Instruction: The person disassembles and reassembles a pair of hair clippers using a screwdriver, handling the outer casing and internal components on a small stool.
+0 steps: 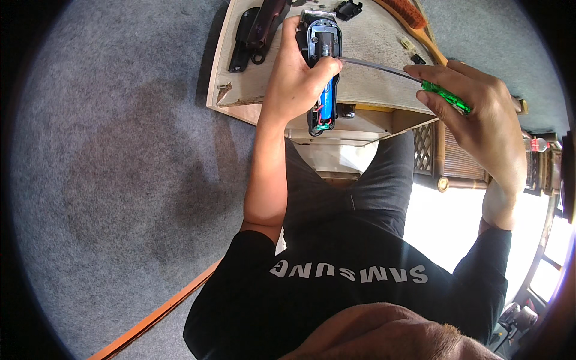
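My left hand (293, 89) is wrapped round a hair clipper (326, 102) with its casing off, held upright over the table's near edge. Inside it a blue cylindrical battery, red wires and a small green circuit board lie bare, and the metal blade points away from me. My right hand (487, 117) grips the green handle of a screwdriver (381, 68). The long shaft reaches left across the table, and its tip meets the clipper's right side beside my left thumb. The thumb partly covers the spot, so the exact contact is hidden.
On the wooden table (372, 89) lie a dark clipper housing (264, 30), a small black part (348, 9), a wood-handled brush (408, 15) and small pieces at the right. An open compartment (378, 119) sits under the near edge. Bamboo furniture (459, 156) stands at right.
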A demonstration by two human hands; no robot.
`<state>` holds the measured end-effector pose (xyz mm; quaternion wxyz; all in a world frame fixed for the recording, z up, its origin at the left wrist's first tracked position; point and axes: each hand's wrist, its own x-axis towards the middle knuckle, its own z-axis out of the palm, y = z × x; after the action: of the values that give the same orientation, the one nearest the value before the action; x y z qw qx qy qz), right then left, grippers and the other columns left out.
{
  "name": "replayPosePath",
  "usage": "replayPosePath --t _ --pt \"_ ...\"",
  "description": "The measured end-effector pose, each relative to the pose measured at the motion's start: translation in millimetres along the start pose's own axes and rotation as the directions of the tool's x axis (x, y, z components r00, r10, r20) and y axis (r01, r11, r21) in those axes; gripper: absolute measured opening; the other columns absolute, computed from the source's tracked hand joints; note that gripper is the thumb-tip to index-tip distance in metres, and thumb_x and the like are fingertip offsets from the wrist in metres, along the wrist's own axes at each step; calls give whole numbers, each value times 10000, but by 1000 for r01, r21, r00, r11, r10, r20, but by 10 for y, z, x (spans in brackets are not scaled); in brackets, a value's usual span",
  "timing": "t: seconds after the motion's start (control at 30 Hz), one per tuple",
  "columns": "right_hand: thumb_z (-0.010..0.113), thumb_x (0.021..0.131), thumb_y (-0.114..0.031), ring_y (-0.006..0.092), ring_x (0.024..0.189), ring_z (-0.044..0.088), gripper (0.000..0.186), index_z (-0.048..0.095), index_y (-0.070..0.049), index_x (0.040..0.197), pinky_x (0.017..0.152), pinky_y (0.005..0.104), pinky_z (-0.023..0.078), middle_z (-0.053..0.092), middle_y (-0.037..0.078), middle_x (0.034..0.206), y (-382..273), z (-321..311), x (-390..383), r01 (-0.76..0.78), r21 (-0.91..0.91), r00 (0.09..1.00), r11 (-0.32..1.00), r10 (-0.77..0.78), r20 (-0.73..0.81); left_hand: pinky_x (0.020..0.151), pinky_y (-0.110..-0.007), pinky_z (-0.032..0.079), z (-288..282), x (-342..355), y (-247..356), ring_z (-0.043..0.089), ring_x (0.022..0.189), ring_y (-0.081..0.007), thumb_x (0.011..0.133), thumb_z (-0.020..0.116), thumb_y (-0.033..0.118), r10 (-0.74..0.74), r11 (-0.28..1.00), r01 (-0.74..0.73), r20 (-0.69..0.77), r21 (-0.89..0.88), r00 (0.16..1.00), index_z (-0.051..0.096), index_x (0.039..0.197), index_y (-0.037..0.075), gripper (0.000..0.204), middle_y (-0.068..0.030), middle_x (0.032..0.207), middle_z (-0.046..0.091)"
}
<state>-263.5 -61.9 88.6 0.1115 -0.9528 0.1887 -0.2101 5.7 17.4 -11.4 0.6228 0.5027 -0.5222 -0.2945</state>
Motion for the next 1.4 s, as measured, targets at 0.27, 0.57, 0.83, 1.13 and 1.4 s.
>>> replayPosePath --t 0.27,0.57,0.83,1.13,1.4 --pt "727 990 -191 260 848 797 262 793 -33 1188 734 383 623 800 177 1053 12 3 -44 -54 12 997 998 53 48 705 -299 531 34 6 20 610 773 -105 853 695 14 -6 999 6 -3 -37 1000 408 1345 3 569 -51 927 628" --pt "749 956 -147 297 861 795 257 751 -25 1182 707 407 618 783 163 1012 -119 -172 137 86 -209 994 974 -71 80 639 -299 544 7 3 6 619 730 -113 865 675 13 -14 1000 14 -4 -11 1000 381 1393 15 605 -62 923 637" --pt "826 845 -58 284 881 764 272 687 -8 1074 704 408 622 702 102 1010 -197 -443 327 304 -408 952 861 -294 88 662 -297 569 -19 10 -25 645 765 -130 842 678 30 -1 997 1 0 79 1000 376 1426 2 658 -84 984 642" --pt "844 829 -128 275 797 748 358 663 -1 1111 693 402 617 720 106 1053 -164 -415 342 355 -477 935 804 -311 171 753 -276 509 -7 16 -33 606 850 -119 805 688 6 72 986 -69 -10 154 997 376 1409 -7 680 -74 1017 622" --pt "762 923 -204 281 817 772 302 670 -14 1139 656 399 602 743 117 958 50 -319 380 388 -457 910 800 -410 56 704 -277 521 16 11 -13 626 797 -116 824 674 -6 47 988 -46 -5 144 999 365 1403 -13 655 -75 970 636"
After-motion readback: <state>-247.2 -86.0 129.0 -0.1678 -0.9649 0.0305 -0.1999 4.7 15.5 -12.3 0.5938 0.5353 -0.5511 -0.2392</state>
